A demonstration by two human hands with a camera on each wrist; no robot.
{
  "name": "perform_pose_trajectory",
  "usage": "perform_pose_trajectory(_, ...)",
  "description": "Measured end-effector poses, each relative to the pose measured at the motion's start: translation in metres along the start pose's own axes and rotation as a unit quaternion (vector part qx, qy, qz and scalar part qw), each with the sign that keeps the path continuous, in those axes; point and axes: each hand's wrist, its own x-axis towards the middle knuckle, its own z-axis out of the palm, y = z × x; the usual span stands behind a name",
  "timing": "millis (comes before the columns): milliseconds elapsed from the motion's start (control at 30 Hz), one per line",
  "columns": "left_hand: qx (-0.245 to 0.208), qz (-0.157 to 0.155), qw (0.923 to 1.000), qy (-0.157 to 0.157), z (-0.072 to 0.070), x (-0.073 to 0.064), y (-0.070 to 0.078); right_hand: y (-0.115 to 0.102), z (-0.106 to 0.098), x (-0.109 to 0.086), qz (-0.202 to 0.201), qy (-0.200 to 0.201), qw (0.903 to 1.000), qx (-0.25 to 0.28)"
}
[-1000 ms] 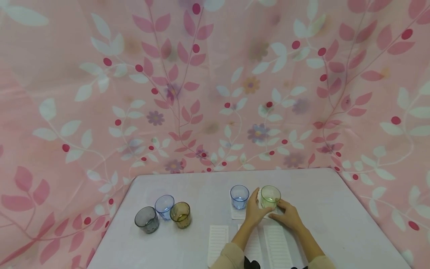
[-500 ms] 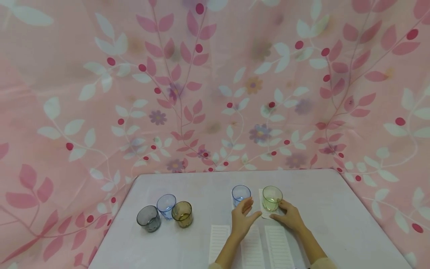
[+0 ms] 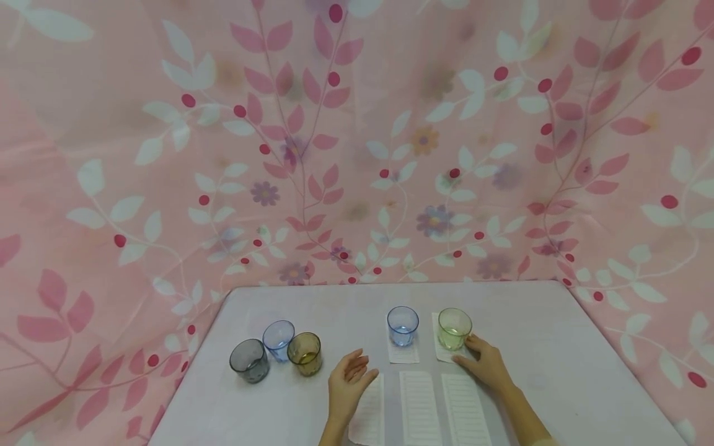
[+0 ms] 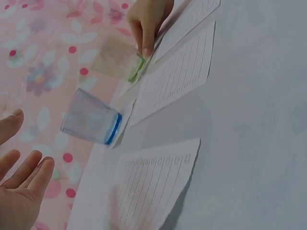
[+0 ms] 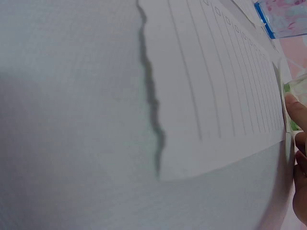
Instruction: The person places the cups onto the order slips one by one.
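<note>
My left hand (image 3: pixel 347 385) is off the glasses, above the left strip of lined paper (image 3: pixel 368 406), with its fingers loosely bent and nothing in them. On the right, my right hand (image 3: pixel 489 365) rests by a clear green glass (image 3: pixel 454 329), fingers at its right side and thumb low in front. The green glass stands upright on a piece of paper (image 3: pixel 444 355). To its left, a clear blue glass (image 3: pixel 403 326) stands on another piece of paper (image 3: pixel 404 355). In the left wrist view, a right-hand fingertip meets the base of the green glass (image 4: pixel 117 62).
At the left of the white table (image 3: pixel 535 310) stand a grey glass (image 3: pixel 250 361), another blue glass (image 3: pixel 279 342) and an amber glass (image 3: pixel 305 354), close together. Two more lined paper strips, a middle one (image 3: pixel 421 409) and a right one (image 3: pixel 467 409), lie in front. A pink floral cloth (image 3: pixel 357 155) hangs behind.
My left hand has let go of the green glass and moved left, past the blue glass, to above the left paper strip. My right hand has stayed beside the green glass.
</note>
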Motion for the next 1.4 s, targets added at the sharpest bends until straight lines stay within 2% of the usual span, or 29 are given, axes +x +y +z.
perform_pose_trajectory(133, 0.021, -0.005, 0.9989, 0.042, -0.027, -0.004, -0.012, -0.003, -0.002, -0.01, 0.013, 0.008, 0.9999, 0.006)
perform_pose_trajectory(333, 0.045, 0.008, 0.9926, 0.112, -0.062, -0.009, -0.008, -0.019, -0.008, -0.024, 0.043, 0.013, 0.9989, -0.01)
perform_pose_trajectory(400, 0.051, 0.009, 0.99, 0.131, -0.073, -0.011, -0.007, -0.027, -0.008, -0.029, 0.034, 0.021, 0.999, -0.018)
perform_pose_trajectory(533, 0.067, -0.007, 0.9806, 0.184, -0.095, -0.015, -0.006, -0.043, -0.004, -0.039, -0.027, 0.042, 0.9985, -0.023)
perform_pose_trajectory(633, 0.087, -0.025, 0.9694, 0.228, -0.109, -0.018, -0.006, -0.056, 0.0, -0.047, -0.059, 0.054, 0.9967, -0.012)
perform_pose_trajectory(800, 0.116, -0.027, 0.949, 0.292, -0.131, -0.02, -0.007, -0.078, 0.013, -0.059, -0.063, 0.069, 0.9954, 0.018)
perform_pose_trajectory(900, 0.143, -0.014, 0.9326, 0.331, -0.143, -0.019, -0.006, -0.09, 0.025, -0.065, -0.082, 0.078, 0.9935, 0.009)
perform_pose_trajectory(1033, 0.179, -0.014, 0.908, 0.378, -0.155, -0.017, -0.003, -0.104, 0.044, -0.072, -0.109, 0.074, 0.9913, 0.004)
perform_pose_trajectory(1100, 0.189, -0.021, 0.8999, 0.393, -0.16, -0.016, -0.002, -0.108, 0.054, -0.075, -0.121, 0.066, 0.9904, 0.006)
perform_pose_trajectory(1167, 0.199, -0.031, 0.8952, 0.397, -0.164, -0.014, -0.002, -0.111, 0.064, -0.077, -0.14, 0.06, 0.9883, 0.007)
perform_pose_trajectory(1400, 0.211, -0.077, 0.8997, 0.374, -0.173, -0.011, -0.001, -0.121, 0.088, -0.079, -0.219, 0.024, 0.9753, -0.014)
